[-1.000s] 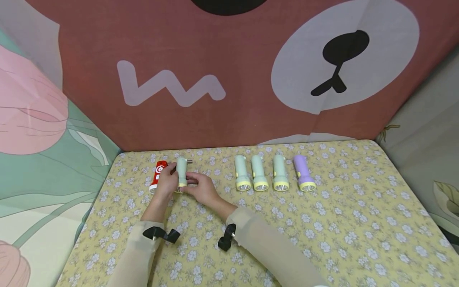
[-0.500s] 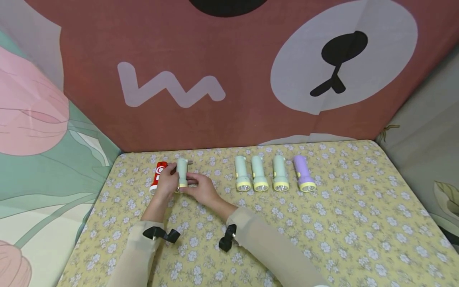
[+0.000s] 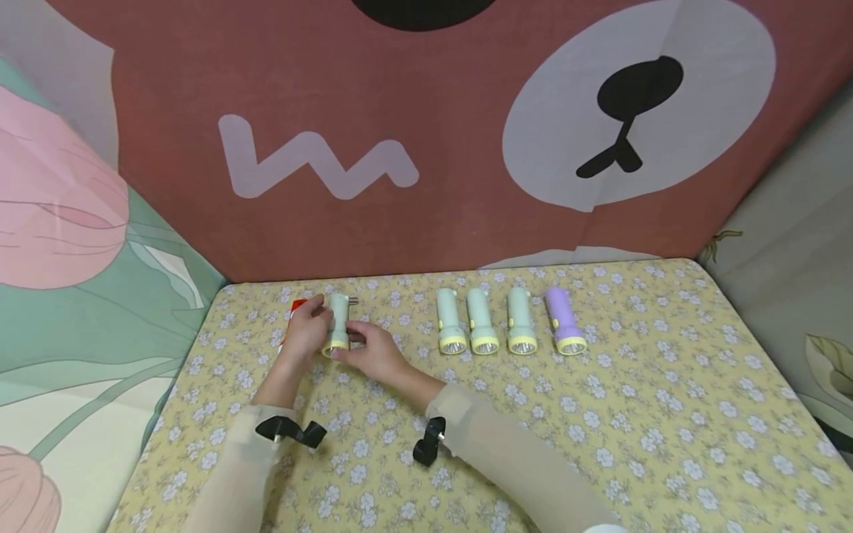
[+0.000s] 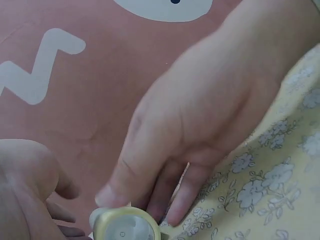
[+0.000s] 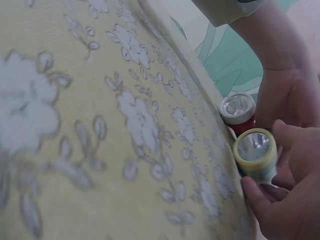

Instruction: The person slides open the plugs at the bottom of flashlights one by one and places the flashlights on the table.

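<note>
- Nearest us, beige sleeves [image 3: 229,470] reach in over the flowered table [image 3: 666,444], a black bracket [image 3: 429,441] at each wrist.
- Beyond them, we see the right hand [image 3: 376,354] pinching a pale green flashlight [image 3: 338,320], thumb at its yellow rim and fingertips along its right side.
- That flashlight lies on the left part of the table, lens end near, metal prongs [image 3: 353,300] jutting right at its far end.
- The left hand [image 3: 304,337] is along its left side; we cannot tell whether it grips the body.
- Partly covered by the left hand, a red flashlight [image 5: 237,108] with a white rim lies just left.
- Well to the right, we find three more green flashlights [image 3: 482,320] and, rightmost, a purple flashlight [image 3: 565,321], all lens end near.
- At the far edge rises a reddish wall cloth [image 3: 460,229] with a cartoon face.
</note>
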`<state>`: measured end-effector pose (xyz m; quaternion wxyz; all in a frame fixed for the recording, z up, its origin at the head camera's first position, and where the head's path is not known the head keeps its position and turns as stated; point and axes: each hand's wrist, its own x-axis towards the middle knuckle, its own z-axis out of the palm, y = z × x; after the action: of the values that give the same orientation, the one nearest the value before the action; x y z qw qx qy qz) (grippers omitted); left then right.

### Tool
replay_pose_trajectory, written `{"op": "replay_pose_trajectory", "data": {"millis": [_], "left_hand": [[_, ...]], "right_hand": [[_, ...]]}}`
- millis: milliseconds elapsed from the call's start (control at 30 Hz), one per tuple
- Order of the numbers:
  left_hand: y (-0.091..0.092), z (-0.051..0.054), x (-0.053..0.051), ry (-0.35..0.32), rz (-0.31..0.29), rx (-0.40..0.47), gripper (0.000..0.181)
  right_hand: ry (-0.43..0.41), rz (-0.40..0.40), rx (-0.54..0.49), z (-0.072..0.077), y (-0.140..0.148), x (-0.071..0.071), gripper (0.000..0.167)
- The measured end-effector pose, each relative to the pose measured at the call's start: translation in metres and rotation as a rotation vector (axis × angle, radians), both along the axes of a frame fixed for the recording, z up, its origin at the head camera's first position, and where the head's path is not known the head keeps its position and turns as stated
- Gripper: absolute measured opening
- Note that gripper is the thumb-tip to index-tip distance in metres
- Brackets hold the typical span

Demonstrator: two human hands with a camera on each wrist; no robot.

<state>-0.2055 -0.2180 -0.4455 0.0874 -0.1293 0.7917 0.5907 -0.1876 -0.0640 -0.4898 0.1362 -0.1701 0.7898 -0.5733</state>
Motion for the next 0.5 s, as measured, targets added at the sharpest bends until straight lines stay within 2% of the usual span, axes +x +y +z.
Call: {"op": "replay_pose_trajectory", "data": {"millis": [133,267,367,500], "left_hand": [[-0.001,0.003,0.002,0.009,-0.032,-0.001,0.062],[-0.003,0.005,0.006,0.058,-0.096,-0.088,0.065],[-0.004,0.006,0.010,0.131,-0.145,-0.158,0.065],[-0.002,0.010,0.016,0.253,-0.201,-0.203,0.062]], "right_hand": [[0.127,0.043,0.142,0.009,0.006,0.002,0.062],[0.248,0.115,0.277,0.018,0.015,0.004,0.070],[0.305,0.168,0.364,0.024,0.023,0.008,0.073],[0.354,0.215,0.448,0.031,0.037,0.015,0.076]]}}
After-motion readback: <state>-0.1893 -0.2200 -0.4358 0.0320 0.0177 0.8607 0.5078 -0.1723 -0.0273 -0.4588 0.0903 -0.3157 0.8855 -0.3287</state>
